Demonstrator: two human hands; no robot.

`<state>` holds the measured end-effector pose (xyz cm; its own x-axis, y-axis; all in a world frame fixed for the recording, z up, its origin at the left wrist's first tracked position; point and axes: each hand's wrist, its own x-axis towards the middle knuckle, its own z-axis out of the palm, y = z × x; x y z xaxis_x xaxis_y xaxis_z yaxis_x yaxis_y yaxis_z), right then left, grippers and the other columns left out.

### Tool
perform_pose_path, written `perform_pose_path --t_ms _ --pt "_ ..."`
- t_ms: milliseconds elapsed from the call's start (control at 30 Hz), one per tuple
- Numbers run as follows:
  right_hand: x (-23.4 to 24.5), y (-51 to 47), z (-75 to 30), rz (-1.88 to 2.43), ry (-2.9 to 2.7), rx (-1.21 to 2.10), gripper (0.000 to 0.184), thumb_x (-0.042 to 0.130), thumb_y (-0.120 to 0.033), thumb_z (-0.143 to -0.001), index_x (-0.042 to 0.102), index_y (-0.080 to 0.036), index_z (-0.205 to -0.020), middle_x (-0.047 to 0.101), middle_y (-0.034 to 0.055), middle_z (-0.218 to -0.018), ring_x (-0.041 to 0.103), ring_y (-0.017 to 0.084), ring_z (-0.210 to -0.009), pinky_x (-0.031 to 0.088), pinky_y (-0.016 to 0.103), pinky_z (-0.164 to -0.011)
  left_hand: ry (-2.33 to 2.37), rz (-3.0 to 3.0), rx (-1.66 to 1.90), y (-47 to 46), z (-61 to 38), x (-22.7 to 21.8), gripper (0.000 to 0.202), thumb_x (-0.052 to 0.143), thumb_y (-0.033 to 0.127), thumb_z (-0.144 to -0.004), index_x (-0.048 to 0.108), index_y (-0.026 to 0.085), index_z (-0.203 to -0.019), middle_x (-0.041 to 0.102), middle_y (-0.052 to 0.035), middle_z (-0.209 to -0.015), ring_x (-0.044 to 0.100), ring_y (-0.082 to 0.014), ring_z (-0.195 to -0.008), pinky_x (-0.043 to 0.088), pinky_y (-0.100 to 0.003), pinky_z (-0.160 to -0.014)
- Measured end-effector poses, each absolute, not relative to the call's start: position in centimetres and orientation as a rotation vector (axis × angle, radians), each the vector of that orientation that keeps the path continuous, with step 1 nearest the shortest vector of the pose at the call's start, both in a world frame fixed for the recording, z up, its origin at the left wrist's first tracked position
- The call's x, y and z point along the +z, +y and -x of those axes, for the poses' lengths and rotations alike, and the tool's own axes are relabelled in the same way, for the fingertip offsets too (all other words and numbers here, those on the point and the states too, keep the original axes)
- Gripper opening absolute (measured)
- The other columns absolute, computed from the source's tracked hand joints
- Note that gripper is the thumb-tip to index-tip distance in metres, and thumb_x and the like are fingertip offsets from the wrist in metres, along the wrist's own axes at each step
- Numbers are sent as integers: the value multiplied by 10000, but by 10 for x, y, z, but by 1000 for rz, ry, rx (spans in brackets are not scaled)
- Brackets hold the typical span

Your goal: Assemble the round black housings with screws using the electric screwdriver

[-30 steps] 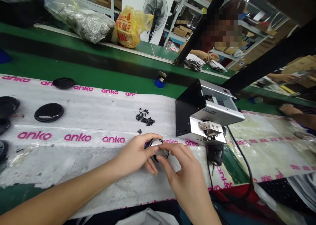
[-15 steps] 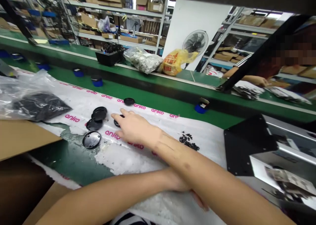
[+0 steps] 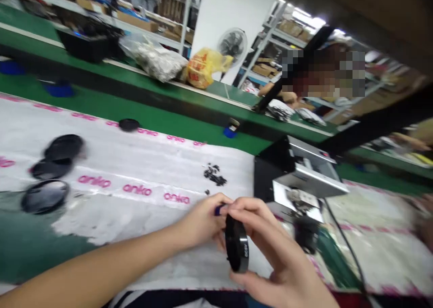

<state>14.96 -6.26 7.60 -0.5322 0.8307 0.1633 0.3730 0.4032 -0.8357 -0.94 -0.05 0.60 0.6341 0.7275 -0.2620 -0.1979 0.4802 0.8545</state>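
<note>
My right hand (image 3: pixel 270 249) grips a round black disc (image 3: pixel 237 243) on edge, thumb below and fingers over its top. Just left of it, my left hand (image 3: pixel 203 220) is closed in a pinch on a small blue-and-black part (image 3: pixel 218 210), touching the disc's upper rim. Both hands hover over the white foam sheet (image 3: pixel 142 163) printed "anko". Three more black discs (image 3: pixel 54 163) lie blurred at the left of the sheet. A small heap of tiny black parts (image 3: pixel 214 175) rests just beyond my hands.
A grey and black bench machine (image 3: pixel 301 177) with a cable stands right of my hands. One black disc (image 3: pixel 128 124) lies near the green conveyor belt (image 3: pixel 162 114). Bags (image 3: pixel 155 62) sit on the far ledge. Another person works across the belt.
My right hand has come back from the discs at the left holding a black disc. Both hands now meet in front of the machine. The camera has swung right.
</note>
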Motion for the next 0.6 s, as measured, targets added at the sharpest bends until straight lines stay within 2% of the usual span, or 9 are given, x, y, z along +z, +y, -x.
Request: perform_pose_path --t_ms 67,167,200,300,367,400,467,533,600 --pt "51 -87 -176 1108 -1867 993 565 599 -84 -878 422 -358 -1340 357 101 -1427 437 249 -1343 499 370 -1018 653 -899 555 -4 3 3 296 654 269 -827 537 182 -1085 686 8 -699 642 -144 -398 486 -197 -358" --pt "24 -107 -198 1234 -1619 867 459 561 -74 -909 407 -358 -1233 422 96 -1360 592 181 -1136 572 301 -854 733 -927 503 -9 -3 5 336 622 302 -867 469 195 -1147 707 -20 -801 667 -135 -427 488 -178 -361" --pt "19 -109 -201 1279 -1572 834 434 581 -94 -908 414 -350 -1215 433 96 -1346 608 172 -1086 575 300 -840 777 -948 493 -11 -4 8 337 613 313 -877 461 201 -1156 704 -17 -800 668 -134 -432 474 -170 -349" --pt "14 -108 -203 1287 -1567 795 317 659 -185 -888 512 -320 -1134 433 100 -1360 571 240 -1174 573 371 -880 906 -1040 453 -15 -3 15 328 579 360 -902 462 211 -1170 632 47 -579 570 -113 -341 356 -135 -282" --pt "15 -106 -201 1235 -1630 710 203 641 -168 -896 598 -313 -1032 465 79 -1327 517 284 -1264 572 402 -890 962 -1109 413 -15 -1 18 309 570 383 -907 480 211 -1148 552 84 -437 449 -87 -277 289 -124 -272" --pt "15 -105 -199 1224 -1664 649 228 621 -135 -900 622 -323 -1029 479 70 -1308 505 284 -1281 566 416 -910 987 -1143 397 -13 1 19 296 578 388 -902 493 211 -1124 525 93 -398 408 -78 -269 282 -123 -281" --pt "13 -104 -195 1259 -1702 547 408 616 -73 -884 604 -361 -1173 462 71 -1340 495 272 -1293 535 450 -975 1031 -1194 401 -10 3 20 270 626 384 -871 512 220 -1052 531 94 -405 409 -72 -288 281 -125 -300" --pt "9 -105 -190 1327 -1720 492 620 673 -70 -846 486 -356 -1363 452 99 -1380 492 278 -1297 503 478 -1029 1064 -1212 420 -6 4 20 272 684 368 -826 509 231 -982 566 89 -477 468 -77 -328 288 -128 -311" --pt "4 -107 -187 1363 -1718 425 715 715 -81 -815 430 -315 -1427 489 121 -1377 501 295 -1292 510 483 -1028 1079 -1202 404 -4 5 21 291 706 374 -805 496 237 -952 567 89 -507 509 -91 -361 307 -134 -316"
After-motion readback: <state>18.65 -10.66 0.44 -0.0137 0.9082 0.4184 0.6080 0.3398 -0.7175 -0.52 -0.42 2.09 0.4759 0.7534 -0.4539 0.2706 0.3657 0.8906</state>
